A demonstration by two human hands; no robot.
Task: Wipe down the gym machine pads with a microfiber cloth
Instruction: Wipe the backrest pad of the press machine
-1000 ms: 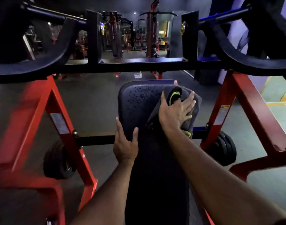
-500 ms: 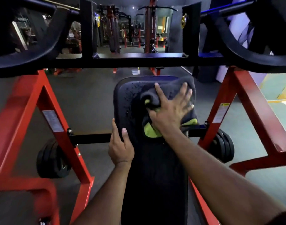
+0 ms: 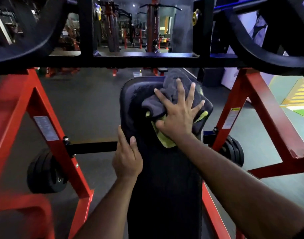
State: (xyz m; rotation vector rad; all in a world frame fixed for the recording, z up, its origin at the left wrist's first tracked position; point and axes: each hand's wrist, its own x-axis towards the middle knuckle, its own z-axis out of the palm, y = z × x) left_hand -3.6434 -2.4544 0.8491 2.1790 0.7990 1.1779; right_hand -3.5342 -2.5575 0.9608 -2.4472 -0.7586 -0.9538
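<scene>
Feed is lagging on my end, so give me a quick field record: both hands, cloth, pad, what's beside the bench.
right hand: fingers spread flat, pressing the cloth onto the pad
left hand: gripping the pad's left edge, thumb on top
cloth: dark grey with yellow-green underside, bunched on the pad's upper right
pad: black, long, droplets visible at its upper left
frame: red, both sides of the pad
weight plates: black, low on each side

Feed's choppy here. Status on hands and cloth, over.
Right hand flat, pressing cloth on pad top. Left hand grips pad edge. Nothing in the way.
</scene>
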